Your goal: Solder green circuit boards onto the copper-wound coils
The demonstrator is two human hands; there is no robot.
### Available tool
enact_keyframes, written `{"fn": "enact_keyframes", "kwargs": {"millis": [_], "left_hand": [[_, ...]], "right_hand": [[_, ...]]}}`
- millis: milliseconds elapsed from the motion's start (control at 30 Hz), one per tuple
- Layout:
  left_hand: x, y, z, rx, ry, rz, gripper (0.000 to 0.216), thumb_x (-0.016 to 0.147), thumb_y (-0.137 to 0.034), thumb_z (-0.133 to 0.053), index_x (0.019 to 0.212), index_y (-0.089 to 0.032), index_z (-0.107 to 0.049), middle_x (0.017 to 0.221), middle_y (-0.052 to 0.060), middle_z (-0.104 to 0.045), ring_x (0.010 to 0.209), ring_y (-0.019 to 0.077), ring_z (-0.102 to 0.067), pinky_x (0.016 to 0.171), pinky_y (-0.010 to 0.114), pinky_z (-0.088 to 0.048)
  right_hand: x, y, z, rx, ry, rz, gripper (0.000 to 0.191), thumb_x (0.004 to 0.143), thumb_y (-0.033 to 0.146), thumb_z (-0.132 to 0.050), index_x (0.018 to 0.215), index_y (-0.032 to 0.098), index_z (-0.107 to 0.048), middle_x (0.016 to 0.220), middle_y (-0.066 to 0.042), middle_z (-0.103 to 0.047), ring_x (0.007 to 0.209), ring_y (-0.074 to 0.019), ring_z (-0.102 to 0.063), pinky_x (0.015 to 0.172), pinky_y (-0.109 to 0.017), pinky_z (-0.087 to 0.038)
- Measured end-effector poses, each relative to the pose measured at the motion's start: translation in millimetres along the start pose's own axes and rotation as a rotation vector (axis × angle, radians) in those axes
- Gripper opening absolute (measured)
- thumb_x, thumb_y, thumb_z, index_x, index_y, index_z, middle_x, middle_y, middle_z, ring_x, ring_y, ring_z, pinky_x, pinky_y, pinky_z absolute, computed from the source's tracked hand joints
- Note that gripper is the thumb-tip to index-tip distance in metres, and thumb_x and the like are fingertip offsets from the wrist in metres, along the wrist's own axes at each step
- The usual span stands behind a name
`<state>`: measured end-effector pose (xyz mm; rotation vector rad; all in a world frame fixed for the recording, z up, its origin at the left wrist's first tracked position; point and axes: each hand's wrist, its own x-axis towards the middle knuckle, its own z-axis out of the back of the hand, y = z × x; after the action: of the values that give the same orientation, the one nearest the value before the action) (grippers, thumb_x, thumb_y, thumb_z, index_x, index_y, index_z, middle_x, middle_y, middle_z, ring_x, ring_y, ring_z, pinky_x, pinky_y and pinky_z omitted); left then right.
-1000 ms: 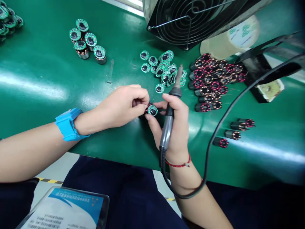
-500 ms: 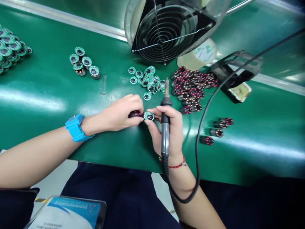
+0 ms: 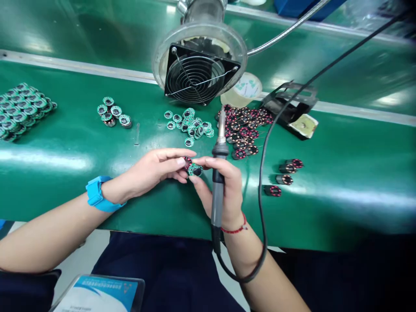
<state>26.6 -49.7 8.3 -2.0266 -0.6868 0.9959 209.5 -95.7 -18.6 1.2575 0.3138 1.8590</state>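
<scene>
My left hand pinches a small black coil with red windings at its fingertips. My right hand grips a soldering iron, tip pointing up and away, while its thumb and forefinger hold a round green circuit board against the coil's end. Both hands meet just above the green table near its front edge. A blue strap is on my left wrist, a red cord on my right.
Loose green boards and a pile of red-wound coils lie beyond my hands. Three coils lie to the right. Assembled units and a larger batch sit left. A fan, tape roll, iron stand.
The view has pulled back and tilted up, showing more of the table and fan. My left fingers have loosened from a closed grip to a fingertip pinch on the coil.
</scene>
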Motion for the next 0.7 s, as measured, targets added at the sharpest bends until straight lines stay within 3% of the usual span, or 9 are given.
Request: {"fn": "enact_keyframes", "kwargs": {"millis": [200,333,467,600,700], "left_hand": [[-3,2,-6,-0.119,-0.023,0.080,0.020,0.080,-0.028,-0.079,0.098,-0.021,-0.081,0.098,0.003,-0.078,0.079,0.0107,-0.069,0.075,0.023,-0.058],[-9,0,-6,-0.049,-0.013,0.117,0.014,0.082,-0.032,-0.077,0.090,-0.022,-0.082,0.087,0.002,-0.078,0.072,0.0097,-0.069,0.079,0.020,-0.058],[-13,0,-2,-0.027,-0.118,0.139,0.010,0.083,-0.035,-0.075,0.082,-0.027,-0.082,0.085,-0.001,-0.079,0.071,0.0116,-0.068,0.077,0.022,-0.059],[-11,-3,2,0.198,-0.089,0.080,0.007,0.076,-0.035,-0.081,0.081,-0.030,-0.080,0.078,-0.005,-0.077,0.072,0.0156,-0.069,0.068,0.025,-0.060],[-9,-12,23,0.426,-0.160,-0.020,0.020,0.081,-0.031,-0.076,0.101,-0.037,-0.075,0.082,-0.010,-0.076,0.071,0.0156,-0.069,0.064,0.026,-0.060]], "right_hand": [[1,3,-7,-0.031,0.047,0.028,0.044,0.090,0.019,-0.061,0.131,0.030,-0.048,0.099,-0.002,-0.070,0.090,-0.0192,-0.066,0.076,-0.036,-0.056],[1,6,-12,-0.124,0.115,0.017,0.032,0.095,0.029,-0.056,0.127,0.026,-0.052,0.096,-0.003,-0.070,0.083,-0.0189,-0.060,0.070,-0.034,-0.050],[3,9,-15,-0.196,0.234,-0.027,0.033,0.100,0.033,-0.047,0.132,0.025,-0.053,0.097,-0.003,-0.069,0.091,-0.0189,-0.059,0.076,-0.034,-0.047],[6,11,-14,-0.285,0.320,-0.018,0.035,0.102,0.031,-0.040,0.133,0.024,-0.056,0.094,-0.003,-0.067,0.092,-0.0198,-0.057,0.074,-0.035,-0.045],[8,12,-11,-0.273,0.362,-0.006,0.037,0.103,0.033,-0.039,0.135,0.024,-0.056,0.111,-0.005,-0.067,0.107,-0.0198,-0.056,0.081,-0.035,-0.046]]}}
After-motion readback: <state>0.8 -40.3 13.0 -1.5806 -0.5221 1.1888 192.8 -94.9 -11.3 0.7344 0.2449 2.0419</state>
